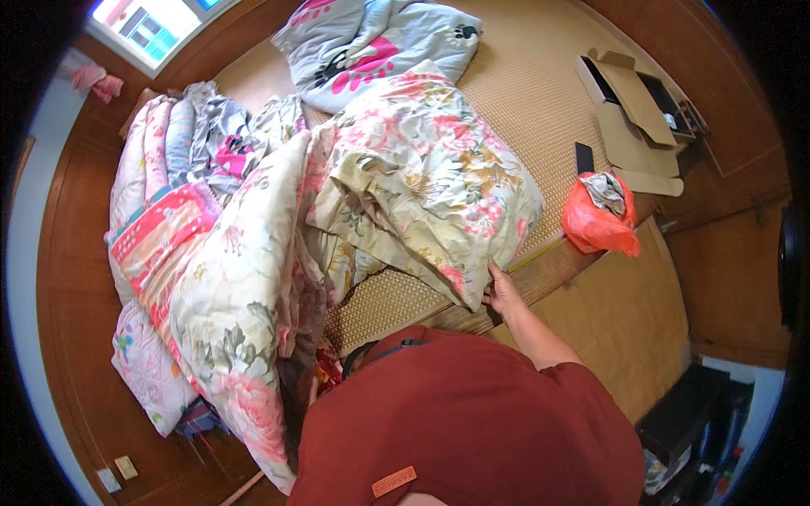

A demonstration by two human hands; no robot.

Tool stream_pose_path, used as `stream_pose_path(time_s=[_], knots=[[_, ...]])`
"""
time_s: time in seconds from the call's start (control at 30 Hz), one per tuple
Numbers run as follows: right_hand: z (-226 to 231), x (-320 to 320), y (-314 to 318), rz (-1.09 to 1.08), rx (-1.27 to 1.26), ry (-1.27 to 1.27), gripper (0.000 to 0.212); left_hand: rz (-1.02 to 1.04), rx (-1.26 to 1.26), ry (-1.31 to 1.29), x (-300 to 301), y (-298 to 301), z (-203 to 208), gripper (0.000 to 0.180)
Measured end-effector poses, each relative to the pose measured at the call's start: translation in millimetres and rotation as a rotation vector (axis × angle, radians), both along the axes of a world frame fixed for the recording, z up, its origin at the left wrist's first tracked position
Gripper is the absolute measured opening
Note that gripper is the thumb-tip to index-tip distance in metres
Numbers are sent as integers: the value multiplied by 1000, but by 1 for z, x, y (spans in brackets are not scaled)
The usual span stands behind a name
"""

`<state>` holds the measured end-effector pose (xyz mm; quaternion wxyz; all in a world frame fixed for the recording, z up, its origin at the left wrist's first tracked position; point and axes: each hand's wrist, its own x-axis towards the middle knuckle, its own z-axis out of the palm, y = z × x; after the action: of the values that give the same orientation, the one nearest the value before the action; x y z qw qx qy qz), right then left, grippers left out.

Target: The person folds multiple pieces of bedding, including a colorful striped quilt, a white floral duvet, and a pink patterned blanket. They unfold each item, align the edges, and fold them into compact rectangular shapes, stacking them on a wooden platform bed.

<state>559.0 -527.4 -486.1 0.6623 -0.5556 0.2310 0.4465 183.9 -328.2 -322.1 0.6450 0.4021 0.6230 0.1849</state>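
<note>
The person wears a loose rust-red top [472, 422] that fills the lower middle of the frame. A small orange tag [394, 481] with stitched edges sits near its bottom hem. A dark strap [371, 350] crosses the cloth at its upper left edge. The right sleeve [582, 379] ends short, leaving the forearm bare.

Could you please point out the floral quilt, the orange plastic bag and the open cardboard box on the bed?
floral quilt [430, 169]: head view, middle of the folded top.
orange plastic bag [595, 226]: head view, its front side.
open cardboard box [637, 105]: head view, its raised flap.
</note>
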Motion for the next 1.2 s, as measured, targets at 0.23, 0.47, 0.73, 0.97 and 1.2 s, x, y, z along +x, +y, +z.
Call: stream_pose_path(time_s=[0.23,0.47,0.73,0.97,1.2], knots=[[82,64,38,-208,584,-213,59,242,414,-220,-107,81,83,50],[185,235,77,-330,812,-721,38,154,910,-362,-77,275,232,58],[154,251,6,-393,281,-520,38,-647,1226,910,66,221,121,43],[104,133,1,-427,407,-325,49,-463,1445,684,46,157,20,56],[33,62,47,62,270,-34,59,-187,1269,940,-20,50,38,44]])
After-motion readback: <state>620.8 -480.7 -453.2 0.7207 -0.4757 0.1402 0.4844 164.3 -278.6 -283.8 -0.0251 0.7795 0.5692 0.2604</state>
